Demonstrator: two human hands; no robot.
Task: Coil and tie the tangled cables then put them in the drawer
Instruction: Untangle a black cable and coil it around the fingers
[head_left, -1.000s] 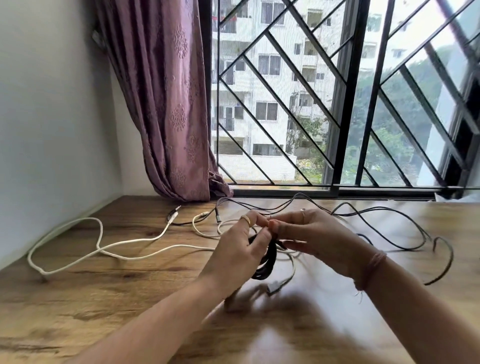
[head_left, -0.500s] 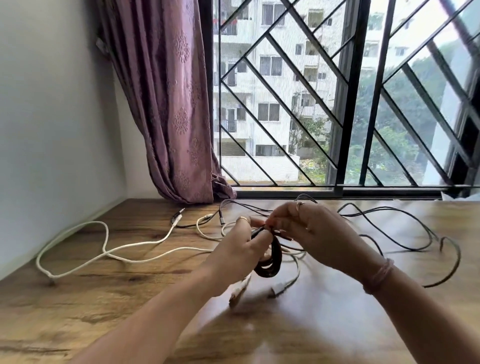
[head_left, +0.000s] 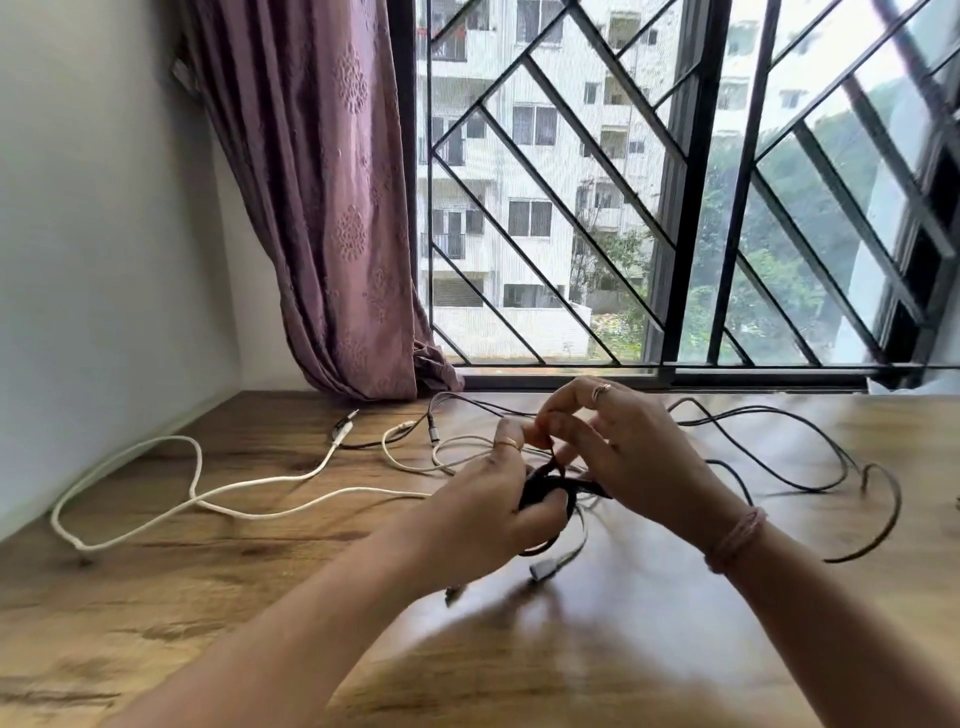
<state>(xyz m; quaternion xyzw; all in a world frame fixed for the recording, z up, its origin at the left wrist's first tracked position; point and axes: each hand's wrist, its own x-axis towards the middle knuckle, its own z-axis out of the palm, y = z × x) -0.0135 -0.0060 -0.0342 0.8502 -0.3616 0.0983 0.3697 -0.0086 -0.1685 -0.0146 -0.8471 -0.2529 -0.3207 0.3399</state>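
My left hand (head_left: 488, 514) grips a small coil of black cable (head_left: 545, 488) just above the wooden tabletop (head_left: 208, 597). My right hand (head_left: 623, 452) pinches a strand of that black cable above the coil, fingers curled. A long white cable (head_left: 208, 493) snakes across the table to the left. A loose black cable (head_left: 810, 467) loops to the right, behind my right hand. A white plug end (head_left: 543, 567) hangs below the coil. No drawer is in view.
A purple curtain (head_left: 332, 208) hangs at the back left beside a barred window (head_left: 675, 208). A white wall (head_left: 78, 260) bounds the table on the left. Small cable plugs (head_left: 343, 426) lie near the curtain's foot.
The coil has turned flatter in my left hand. My right hand has lifted slightly, drawing a strand up over the coil. The view has shifted a little.
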